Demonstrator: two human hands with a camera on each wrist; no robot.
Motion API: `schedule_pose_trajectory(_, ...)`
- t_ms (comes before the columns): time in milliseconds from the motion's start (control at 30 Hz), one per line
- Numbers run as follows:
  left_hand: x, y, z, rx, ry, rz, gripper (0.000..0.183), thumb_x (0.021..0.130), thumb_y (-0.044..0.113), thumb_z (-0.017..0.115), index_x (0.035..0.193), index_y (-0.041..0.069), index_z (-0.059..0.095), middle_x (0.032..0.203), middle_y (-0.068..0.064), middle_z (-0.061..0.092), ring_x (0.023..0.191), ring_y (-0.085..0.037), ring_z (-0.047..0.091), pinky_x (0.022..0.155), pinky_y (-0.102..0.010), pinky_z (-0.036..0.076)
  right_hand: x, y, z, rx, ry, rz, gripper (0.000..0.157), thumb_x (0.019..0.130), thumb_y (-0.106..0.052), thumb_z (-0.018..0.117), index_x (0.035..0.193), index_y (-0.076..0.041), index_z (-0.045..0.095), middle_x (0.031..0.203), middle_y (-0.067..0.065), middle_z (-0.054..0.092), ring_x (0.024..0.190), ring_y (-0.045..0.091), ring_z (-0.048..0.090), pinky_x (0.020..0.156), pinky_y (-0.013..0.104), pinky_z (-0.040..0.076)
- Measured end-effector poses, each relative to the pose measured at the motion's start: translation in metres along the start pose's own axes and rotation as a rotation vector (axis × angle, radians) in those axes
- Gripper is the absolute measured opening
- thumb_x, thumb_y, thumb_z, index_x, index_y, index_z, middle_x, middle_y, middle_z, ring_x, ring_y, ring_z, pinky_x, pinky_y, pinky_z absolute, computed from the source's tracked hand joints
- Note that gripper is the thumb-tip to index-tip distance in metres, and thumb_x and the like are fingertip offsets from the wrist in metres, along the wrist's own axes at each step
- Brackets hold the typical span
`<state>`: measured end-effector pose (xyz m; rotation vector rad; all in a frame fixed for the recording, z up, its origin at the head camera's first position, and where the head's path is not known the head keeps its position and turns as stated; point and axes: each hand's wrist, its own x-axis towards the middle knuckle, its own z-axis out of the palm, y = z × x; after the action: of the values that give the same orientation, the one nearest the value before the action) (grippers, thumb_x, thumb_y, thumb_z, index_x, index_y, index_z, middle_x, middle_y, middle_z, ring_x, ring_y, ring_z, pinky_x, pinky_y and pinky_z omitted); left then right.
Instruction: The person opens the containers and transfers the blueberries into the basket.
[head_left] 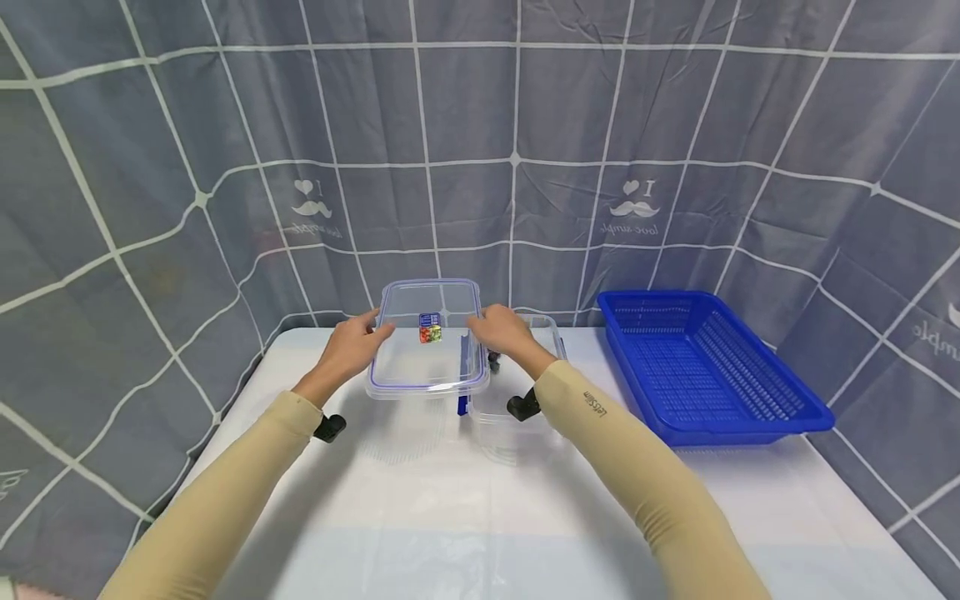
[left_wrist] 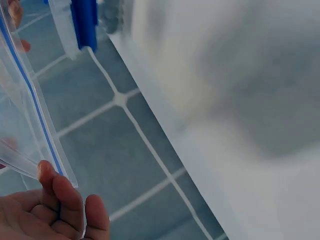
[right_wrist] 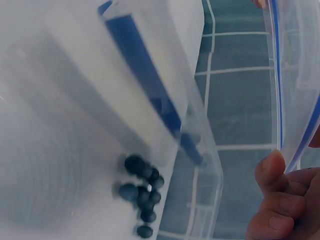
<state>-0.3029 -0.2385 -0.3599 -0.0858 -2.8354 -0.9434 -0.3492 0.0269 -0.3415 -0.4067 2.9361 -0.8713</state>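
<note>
Both hands hold a clear plastic lid (head_left: 420,362) with a blue-violet seal and a small fruit-picture label, raised above the table. My left hand (head_left: 351,346) grips its left edge; the left wrist view shows fingertips at the lid's rim. The right hand (head_left: 508,333) pinches the opposite edge between thumb and fingers. Below and to the right stands an uncovered clear plastic container (head_left: 517,425) with a blue latch (right_wrist: 142,65) on its side. A cluster of small dark round pieces, like grapes or blueberries (right_wrist: 145,197), lies inside it. The right hand and forearm hide part of the container.
A blue plastic basket (head_left: 667,425) stands on the right of the white-covered table (head_left: 420,500). Grey curtain (head_left: 465,208) with white grid lines surrounds the table at the back and sides.
</note>
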Motion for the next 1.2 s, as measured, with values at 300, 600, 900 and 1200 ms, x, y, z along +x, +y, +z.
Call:
schedule_pose_trajectory(300,-0.006,-0.033,-0.016,0.059,-0.051,-0.04,0.066,0.106,0.043,0.042,0.153,-0.003,0.037,0.13,-0.03,0.06,0.115,-0.041,0.061,0.094,-0.055,0.049,0.014,-0.026,0.026,-0.015,-0.104,0.024,0.039,0.104,-0.04,0.047,0.076,-0.013,0.049,0.072,0.002,0.044,0.055,0.013,0.036,0.055,0.03,0.037)
schedule_pose_trajectory(600,-0.015,-0.061,-0.02,0.125,-0.072,-0.093,0.065,0.107,0.041,0.042,0.149,-0.008,0.041,0.133,-0.033,0.058,0.123,-0.046,0.057,0.101,-0.058,0.046,0.023,-0.047,0.053,-0.04,-0.176,0.014,0.042,0.102,-0.029,0.047,0.063,-0.015,0.042,0.061,-0.001,0.045,0.05,0.013,0.032,0.051,0.029,0.032)
schedule_pose_trajectory(900,-0.015,-0.077,-0.015,0.11,-0.101,-0.104,0.063,0.105,0.036,0.044,0.147,-0.011,0.042,0.14,-0.034,0.052,0.128,-0.049,0.052,0.105,-0.059,0.042,0.028,-0.057,0.076,-0.052,-0.22,0.026,0.036,0.099,-0.011,0.048,0.064,-0.013,0.048,0.054,0.0,0.046,0.043,0.011,0.039,0.043,0.025,0.035)
schedule_pose_trajectory(1200,-0.015,-0.085,-0.002,0.109,-0.146,-0.148,0.056,0.104,0.027,0.047,0.14,-0.016,0.047,0.136,-0.035,0.055,0.123,-0.047,0.057,0.102,-0.056,0.046,0.026,-0.059,0.094,-0.058,-0.246,0.091,0.019,0.098,-0.011,0.052,0.093,-0.003,0.068,0.069,0.006,0.058,0.046,0.012,0.05,0.044,0.024,0.041)
